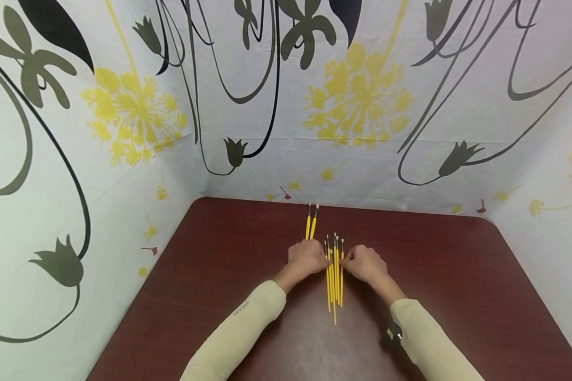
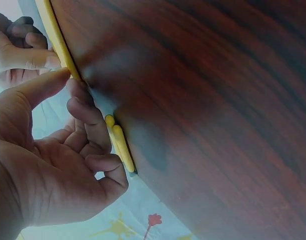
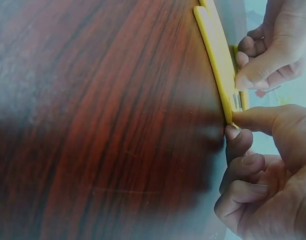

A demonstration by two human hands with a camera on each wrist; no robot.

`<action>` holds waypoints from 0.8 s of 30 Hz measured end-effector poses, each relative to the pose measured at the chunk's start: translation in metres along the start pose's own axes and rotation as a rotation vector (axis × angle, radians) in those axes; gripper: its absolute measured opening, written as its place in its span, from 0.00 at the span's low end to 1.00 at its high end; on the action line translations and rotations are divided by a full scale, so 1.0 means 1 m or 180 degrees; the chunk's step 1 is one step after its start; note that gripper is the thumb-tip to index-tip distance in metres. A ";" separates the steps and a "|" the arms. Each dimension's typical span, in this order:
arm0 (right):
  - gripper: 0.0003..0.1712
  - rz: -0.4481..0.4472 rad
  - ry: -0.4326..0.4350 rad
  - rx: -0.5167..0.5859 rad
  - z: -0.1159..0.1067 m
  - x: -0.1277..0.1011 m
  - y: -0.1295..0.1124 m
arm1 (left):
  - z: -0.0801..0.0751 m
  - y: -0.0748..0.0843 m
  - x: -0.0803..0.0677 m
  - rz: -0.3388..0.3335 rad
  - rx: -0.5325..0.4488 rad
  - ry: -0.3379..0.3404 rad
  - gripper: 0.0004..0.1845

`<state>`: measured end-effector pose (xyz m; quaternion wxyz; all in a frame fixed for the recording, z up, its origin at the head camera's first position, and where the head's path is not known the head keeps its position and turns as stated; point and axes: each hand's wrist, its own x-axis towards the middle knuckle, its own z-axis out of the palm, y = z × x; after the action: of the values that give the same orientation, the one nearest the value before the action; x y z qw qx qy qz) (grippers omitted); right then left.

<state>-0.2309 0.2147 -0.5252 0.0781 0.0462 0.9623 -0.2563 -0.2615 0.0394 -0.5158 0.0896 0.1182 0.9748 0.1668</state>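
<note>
1. Yellow brushes [image 1: 334, 275] are seen from the head view lying bunched side by side on the dark red table [image 1: 209, 275], bristle tips pointing toward the far wall; the bunch is flanked by the left hand [image 1: 306, 259] and the right hand [image 1: 365, 263], each with curled fingers touching its sides. A separate pair of brushes [image 1: 311, 222] is laid just beyond the left hand
2. Seen from the left wrist view, one yellow handle [image 2: 58, 42] is pinched between the left hand's thumb and forefinger [image 2: 83, 107], the other fingers being curled; two more handle ends [image 2: 120, 145] are seen lying beside those fingers on the table
3. Seen from the right wrist view, a brush ferrule [image 3: 227, 90] is pinched by the right hand's thumb and forefinger, while the left hand's fingertips [image 3: 252, 75] are pressed on it from the other side
</note>
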 end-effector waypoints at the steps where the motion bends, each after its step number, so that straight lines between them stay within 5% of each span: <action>1: 0.22 0.0000 0.0004 -0.0003 0.000 0.000 0.000 | 0.000 0.000 0.000 0.0005 -0.0005 0.0001 0.27; 24: 0.29 0.0200 0.0010 -0.0225 0.000 -0.007 -0.004 | 0.002 0.014 -0.002 0.0041 0.0807 -0.0032 0.18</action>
<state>-0.2249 0.2109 -0.5221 0.0861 0.0740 0.9690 -0.2195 -0.2562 0.0522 -0.5128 0.0777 0.1356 0.9868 0.0422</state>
